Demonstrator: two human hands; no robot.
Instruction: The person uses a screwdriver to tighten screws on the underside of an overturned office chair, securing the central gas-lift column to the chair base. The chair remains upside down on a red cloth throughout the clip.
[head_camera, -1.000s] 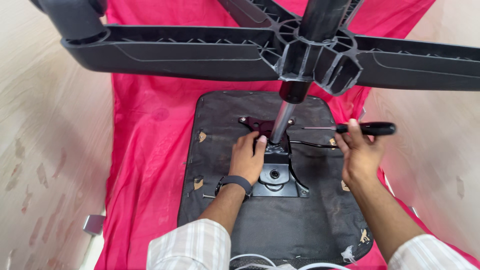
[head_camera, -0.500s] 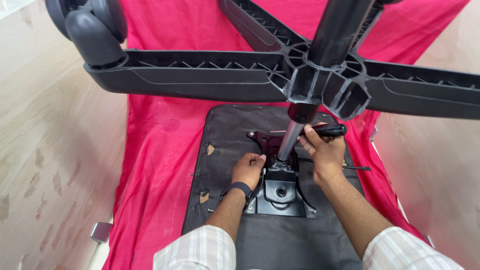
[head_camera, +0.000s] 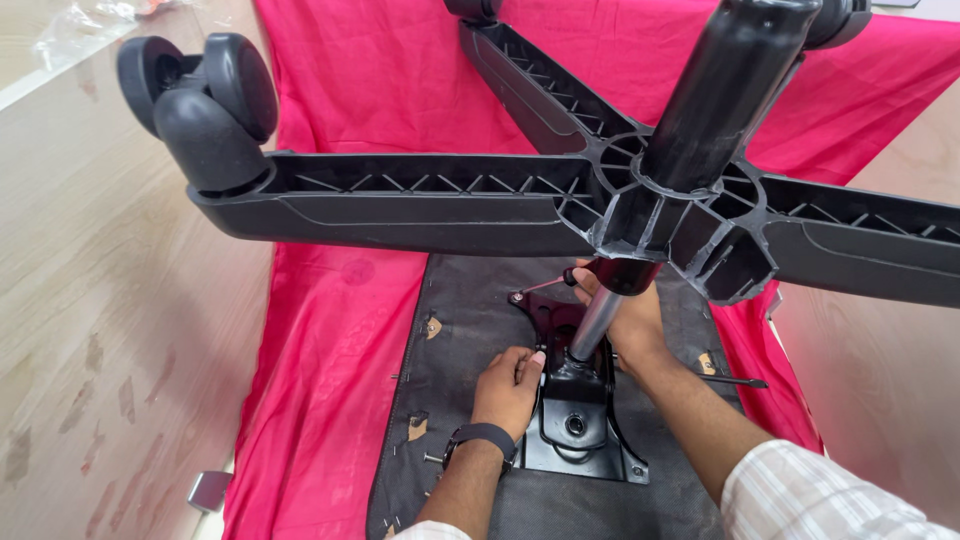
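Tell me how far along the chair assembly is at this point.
Done: the star base with casters sits on the gas column, which stands in the black mechanism plate on the seat underside.
In hand: the right hand works a screwdriver at the plate's far corner; the left hand steadies the plate.
Left: whether the other corner screws are in cannot be told.

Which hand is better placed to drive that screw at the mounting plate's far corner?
Right. The right hand already holds the screwdriver with its tip at that screw; the left hand rests on the mounting plate.
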